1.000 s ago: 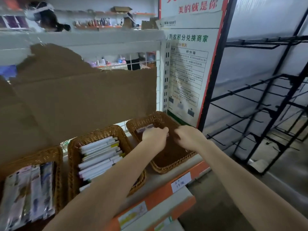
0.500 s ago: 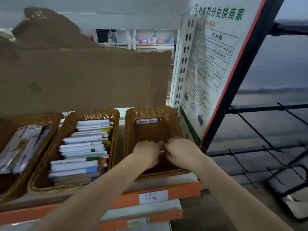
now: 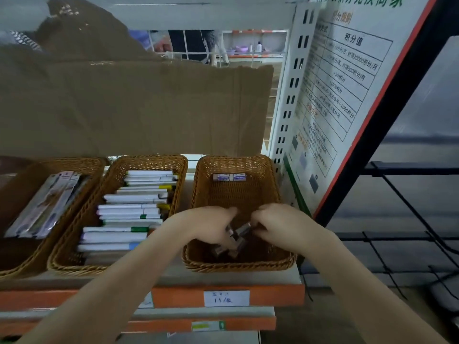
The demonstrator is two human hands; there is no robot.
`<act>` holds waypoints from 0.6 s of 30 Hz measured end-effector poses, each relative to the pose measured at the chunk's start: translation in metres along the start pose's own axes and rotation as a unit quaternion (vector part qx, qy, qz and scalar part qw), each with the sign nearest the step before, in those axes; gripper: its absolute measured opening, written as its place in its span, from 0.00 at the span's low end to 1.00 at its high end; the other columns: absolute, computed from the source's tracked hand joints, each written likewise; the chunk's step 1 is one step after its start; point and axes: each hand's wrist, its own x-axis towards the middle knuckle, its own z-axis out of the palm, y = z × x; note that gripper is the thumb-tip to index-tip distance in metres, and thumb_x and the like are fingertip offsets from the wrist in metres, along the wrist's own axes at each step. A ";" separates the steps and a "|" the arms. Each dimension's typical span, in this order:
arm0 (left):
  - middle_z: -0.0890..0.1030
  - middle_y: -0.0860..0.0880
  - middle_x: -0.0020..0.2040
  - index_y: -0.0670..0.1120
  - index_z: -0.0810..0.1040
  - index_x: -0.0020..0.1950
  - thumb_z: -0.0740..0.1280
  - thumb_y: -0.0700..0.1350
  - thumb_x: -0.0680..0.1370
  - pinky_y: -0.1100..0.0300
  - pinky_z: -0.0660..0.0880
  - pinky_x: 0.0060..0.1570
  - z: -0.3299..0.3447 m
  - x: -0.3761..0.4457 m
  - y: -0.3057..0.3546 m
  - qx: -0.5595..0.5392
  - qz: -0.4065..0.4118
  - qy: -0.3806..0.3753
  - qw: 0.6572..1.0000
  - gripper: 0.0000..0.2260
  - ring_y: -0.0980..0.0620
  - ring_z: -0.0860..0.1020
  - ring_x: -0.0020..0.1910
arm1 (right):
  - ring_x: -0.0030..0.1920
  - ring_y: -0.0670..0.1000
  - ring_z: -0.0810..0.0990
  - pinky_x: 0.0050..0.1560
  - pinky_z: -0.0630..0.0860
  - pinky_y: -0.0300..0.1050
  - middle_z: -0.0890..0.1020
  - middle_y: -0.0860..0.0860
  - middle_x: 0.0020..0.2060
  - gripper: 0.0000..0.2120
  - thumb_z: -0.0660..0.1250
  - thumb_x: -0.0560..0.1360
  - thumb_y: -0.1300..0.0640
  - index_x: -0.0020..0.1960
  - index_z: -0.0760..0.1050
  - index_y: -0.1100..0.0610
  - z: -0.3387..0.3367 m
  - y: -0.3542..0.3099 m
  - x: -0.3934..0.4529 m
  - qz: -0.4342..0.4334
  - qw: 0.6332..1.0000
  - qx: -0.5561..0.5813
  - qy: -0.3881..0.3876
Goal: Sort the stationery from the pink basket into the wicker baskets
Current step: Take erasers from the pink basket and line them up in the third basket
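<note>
A: What had changed in the right wicker basket (image 3: pixel 270 184)?

B: Small boxes (image 3: pixel 242 229), hidden half a second before, were now seen at its near end, pinched by the left hand (image 3: pixel 211 225) and right hand (image 3: pixel 275 223).

A: And the pink basket?

B: Not seen.

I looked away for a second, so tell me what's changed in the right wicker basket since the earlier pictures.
Both hands have drawn back from the far part of the right basket to its near end. Small blurred packs now show between the left hand and right hand, with a few lying below them; whether they are gripped is unclear. The two boxes at the far wall, the pen basket and the left basket look unchanged.
</note>
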 end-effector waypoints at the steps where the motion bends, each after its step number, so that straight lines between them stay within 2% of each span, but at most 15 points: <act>1: 0.77 0.48 0.57 0.45 0.64 0.70 0.69 0.53 0.75 0.62 0.71 0.41 -0.002 0.001 -0.004 0.002 -0.001 -0.008 1.000 0.28 0.51 0.75 0.49 | 0.49 0.51 0.76 0.45 0.72 0.43 0.77 0.50 0.49 0.10 0.61 0.78 0.54 0.54 0.77 0.56 -0.001 0.001 0.002 -0.001 1.000 0.001 0.002; 3: 0.77 0.48 0.61 0.45 0.68 0.69 0.68 0.50 0.76 0.61 0.72 0.46 -0.005 0.002 -0.010 0.006 -0.002 -0.024 1.000 0.23 0.51 0.75 0.54 | 0.50 0.50 0.76 0.45 0.71 0.42 0.76 0.50 0.50 0.09 0.61 0.78 0.55 0.54 0.77 0.56 -0.003 0.001 0.009 0.001 1.000 0.001 0.004; 5: 0.76 0.48 0.61 0.46 0.70 0.68 0.67 0.48 0.77 0.63 0.71 0.46 -0.008 0.004 -0.014 0.000 0.000 -0.024 1.000 0.20 0.51 0.75 0.56 | 0.51 0.51 0.75 0.46 0.71 0.44 0.76 0.51 0.51 0.09 0.60 0.78 0.56 0.56 0.76 0.56 -0.001 0.001 0.019 0.003 1.000 -0.001 -0.012; 11: 0.78 0.51 0.54 0.47 0.76 0.64 0.67 0.46 0.77 0.68 0.67 0.34 -0.009 0.012 -0.018 0.006 0.007 -0.027 1.000 0.15 0.55 0.74 0.47 | 0.59 0.54 0.72 0.52 0.70 0.44 0.73 0.53 0.58 0.16 0.61 0.77 0.60 0.64 0.72 0.56 0.013 -0.007 0.041 0.007 0.996 -0.001 -0.084; 13: 0.76 0.52 0.50 0.46 0.76 0.62 0.67 0.46 0.77 0.67 0.66 0.32 -0.011 0.011 -0.021 0.013 0.004 -0.027 1.000 0.14 0.55 0.73 0.44 | 0.59 0.53 0.72 0.53 0.70 0.45 0.74 0.52 0.58 0.14 0.62 0.77 0.59 0.63 0.72 0.56 0.012 -0.006 0.044 0.009 0.996 0.012 -0.086; 15: 0.77 0.51 0.50 0.47 0.77 0.59 0.67 0.48 0.77 0.66 0.67 0.32 -0.013 0.009 -0.025 -0.003 0.004 -0.003 1.000 0.12 0.55 0.73 0.43 | 0.57 0.52 0.73 0.50 0.68 0.42 0.75 0.52 0.56 0.11 0.62 0.77 0.57 0.60 0.72 0.56 0.008 -0.004 0.044 0.016 0.996 0.036 -0.083; 18: 0.78 0.53 0.46 0.50 0.74 0.51 0.66 0.51 0.78 0.63 0.74 0.36 -0.018 0.003 -0.036 -0.123 0.017 0.043 0.991 0.06 0.56 0.79 0.41 | 0.51 0.50 0.75 0.43 0.68 0.41 0.77 0.50 0.51 0.07 0.62 0.77 0.56 0.55 0.71 0.54 -0.001 0.002 0.039 0.039 0.993 0.099 -0.054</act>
